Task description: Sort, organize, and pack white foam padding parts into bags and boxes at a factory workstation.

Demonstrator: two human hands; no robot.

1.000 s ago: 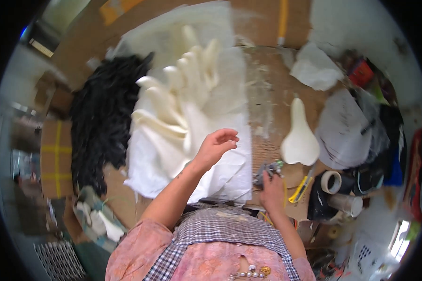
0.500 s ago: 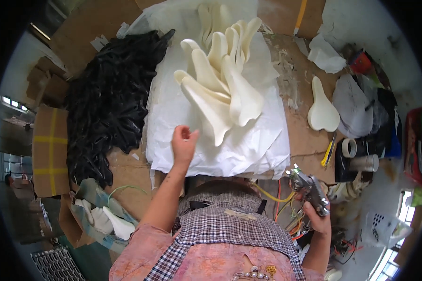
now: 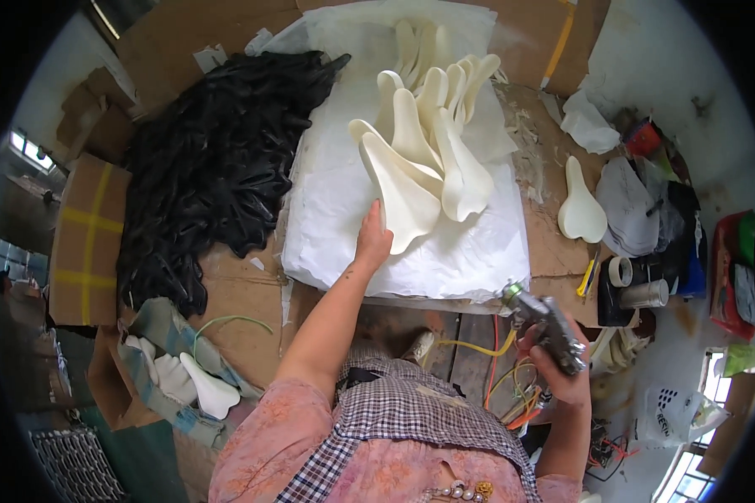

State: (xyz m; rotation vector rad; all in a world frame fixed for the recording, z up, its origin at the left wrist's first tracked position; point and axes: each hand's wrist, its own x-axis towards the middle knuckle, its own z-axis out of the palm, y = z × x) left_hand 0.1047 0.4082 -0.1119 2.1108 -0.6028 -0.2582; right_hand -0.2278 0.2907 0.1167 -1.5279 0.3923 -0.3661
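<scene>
My left hand (image 3: 372,241) grips the near edge of a cream-white saddle-shaped foam piece (image 3: 403,194), the nearest one of a row of several such pieces (image 3: 445,109) standing on a white sheet (image 3: 335,210). My right hand (image 3: 562,373) is low at the right, below the bench edge, closed around a metal spray gun (image 3: 545,323) with its nozzle pointing up and left. Coloured hoses (image 3: 495,360) trail from the gun.
A heap of black saddle shells (image 3: 218,159) lies left of the sheet. One white piece (image 3: 580,210) lies alone at the right, near tape rolls (image 3: 621,271), a tin (image 3: 646,293) and clutter. More white pieces (image 3: 201,390) sit in a box at lower left.
My left hand has moved up and right onto the nearest white piece. My right hand with the spray gun has stayed low at the right. The view has shifted slightly.
</scene>
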